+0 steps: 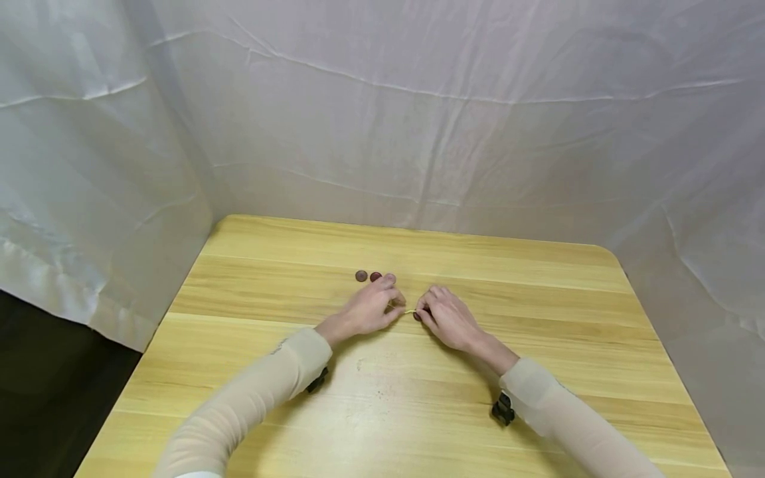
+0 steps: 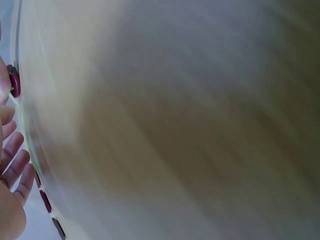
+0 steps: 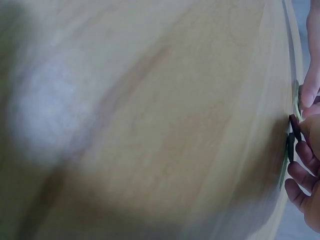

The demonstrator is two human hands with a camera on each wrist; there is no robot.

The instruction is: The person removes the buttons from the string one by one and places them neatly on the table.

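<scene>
On the wooden table (image 1: 418, 411) my two hands meet fingertip to fingertip. My left hand (image 1: 397, 304) pinches one end of a thin yellow cord (image 1: 410, 311). My right hand (image 1: 420, 312) pinches the other end, where a dark round piece (image 1: 417, 317) sits at its fingertips. Two more dark discs (image 1: 361, 275) (image 1: 375, 276) lie side by side just beyond my left fingers. The left wrist view is blurred, with fingers (image 2: 11, 160) and a maroon disc (image 2: 15, 84) at its left edge. The right wrist view shows curled fingers (image 3: 302, 172) beside dark discs (image 3: 294, 131).
White cloth (image 1: 418, 119) hangs close behind the table and along both sides. The table's left edge (image 1: 149, 338) drops to a dark floor. Light sleeves cover both forearms, each with a black wrist mount (image 1: 503, 408).
</scene>
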